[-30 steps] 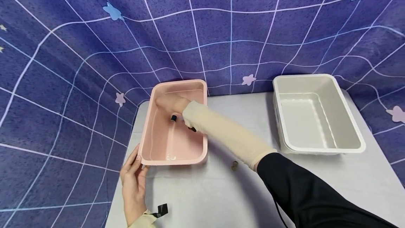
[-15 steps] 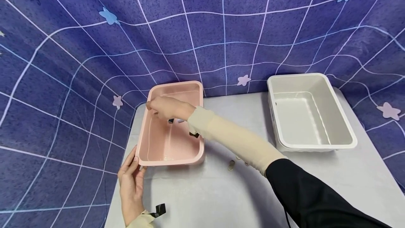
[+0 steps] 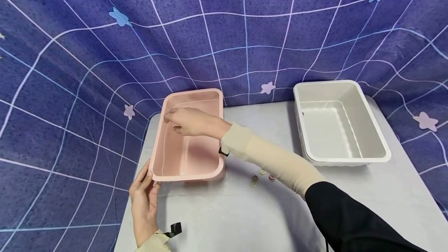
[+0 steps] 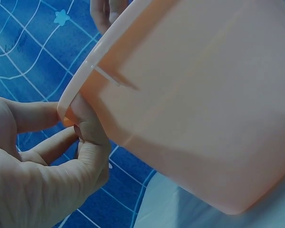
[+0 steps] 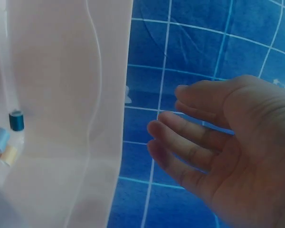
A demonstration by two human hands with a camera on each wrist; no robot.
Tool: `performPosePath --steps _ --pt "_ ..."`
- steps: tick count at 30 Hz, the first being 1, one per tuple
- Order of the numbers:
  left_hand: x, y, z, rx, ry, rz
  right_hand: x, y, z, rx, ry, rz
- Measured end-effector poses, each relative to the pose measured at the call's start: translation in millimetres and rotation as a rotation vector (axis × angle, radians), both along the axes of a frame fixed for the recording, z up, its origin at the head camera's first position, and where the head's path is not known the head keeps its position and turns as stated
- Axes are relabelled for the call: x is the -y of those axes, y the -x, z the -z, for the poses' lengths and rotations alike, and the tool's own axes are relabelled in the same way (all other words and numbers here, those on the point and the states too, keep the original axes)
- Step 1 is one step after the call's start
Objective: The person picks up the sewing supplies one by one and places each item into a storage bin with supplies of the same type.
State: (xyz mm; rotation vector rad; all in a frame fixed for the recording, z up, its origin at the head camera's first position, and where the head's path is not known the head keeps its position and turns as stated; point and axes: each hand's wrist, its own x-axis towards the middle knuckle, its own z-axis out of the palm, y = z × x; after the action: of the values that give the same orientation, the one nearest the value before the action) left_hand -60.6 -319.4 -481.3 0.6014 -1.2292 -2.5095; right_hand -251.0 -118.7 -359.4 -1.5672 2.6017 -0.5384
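My left hand [image 3: 143,205] grips the near-left corner of a pink plastic basin [image 3: 187,177], its thumb and fingers pinching the rim in the left wrist view. Above the basin's left half, my right hand [image 3: 190,121] hovers with loosely bent fingers. Nothing sits between those fingers in the right wrist view. Inside the basin lie small cylinders that look like thread spools: a dark teal one [image 5: 16,120], a light blue one [image 5: 1,139] and a yellowish one [image 5: 8,156]. In the head view the right hand and arm hide them.
A white plastic basin [image 3: 350,161] stands at the right of the grey-white table. Small round ring-like pieces [image 3: 254,181] lie on the tabletop between the basins, partly beside the right sleeve. A blue patterned curtain [image 3: 217,34] closes off the back and left.
My right hand has lifted from inside the pink basin and drawn back slightly to the right. More of the small round pieces show beside the sleeve. The left hand keeps its grip.
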Motion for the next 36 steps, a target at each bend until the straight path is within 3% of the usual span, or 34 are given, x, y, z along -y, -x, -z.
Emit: performPosePath --steps 15,28,36 --pt "3 -0.4 0.2 -0.073 -0.058 0.012 -44 -21.0 -21.0 -0.016 0.092 -0.015" --pt "2 -3.2 -1.2 -0.021 -0.052 -0.003 -91 -50.4 -20.6 0.022 0.226 0.049" --pt "0 -2.7 -1.0 -0.096 -0.096 0.028 -121 -73.3 -12.8 0.021 0.275 0.100"
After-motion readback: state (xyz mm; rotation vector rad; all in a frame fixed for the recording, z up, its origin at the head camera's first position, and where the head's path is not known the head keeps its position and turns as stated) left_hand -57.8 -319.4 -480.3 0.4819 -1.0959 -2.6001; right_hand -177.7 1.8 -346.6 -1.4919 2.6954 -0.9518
